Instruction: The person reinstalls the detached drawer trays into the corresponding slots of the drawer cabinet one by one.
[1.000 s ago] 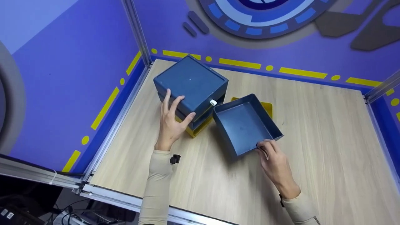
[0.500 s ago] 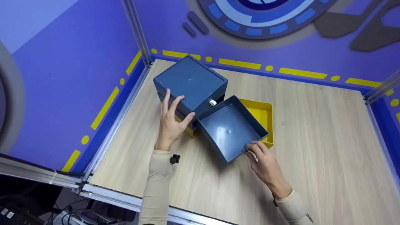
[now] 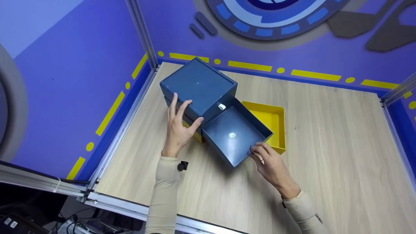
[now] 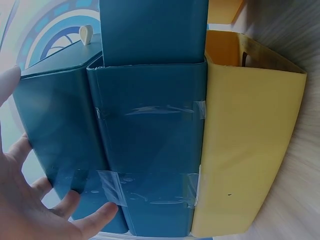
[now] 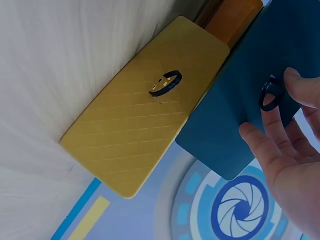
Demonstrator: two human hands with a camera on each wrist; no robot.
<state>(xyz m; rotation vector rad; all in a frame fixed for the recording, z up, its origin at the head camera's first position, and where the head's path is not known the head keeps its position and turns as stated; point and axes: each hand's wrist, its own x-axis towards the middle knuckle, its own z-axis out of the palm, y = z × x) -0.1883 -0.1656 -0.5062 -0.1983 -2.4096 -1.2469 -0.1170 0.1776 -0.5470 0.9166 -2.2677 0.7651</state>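
Note:
A stack of blue drawer casings [image 3: 198, 87] stands at the back left, with a yellow casing [image 4: 250, 140] at its bottom. My left hand [image 3: 180, 126] rests on the top casing with spread fingers along its near-left edge. A blue drawer [image 3: 232, 133] slants out to the right from the middle casing [image 4: 150, 130], its inner end inside the opening. My right hand [image 3: 269, 165] pinches the black ring handle [image 5: 271, 95] on its front, one finger through the ring. A small white pull [image 3: 222, 106] sticks out from the top unit.
A yellow drawer [image 3: 277, 128] with its own black ring handle [image 5: 166, 84] is on the wooden table [image 3: 341, 156], partly beneath the blue drawer. Purple-blue panels [image 3: 260, 52] close off the back and left side. A metal rail [image 3: 113, 205] edges the front.
The blue drawer has moved left with my right hand, its inner end entering the middle casing. More of the yellow drawer shows. My left hand stays put.

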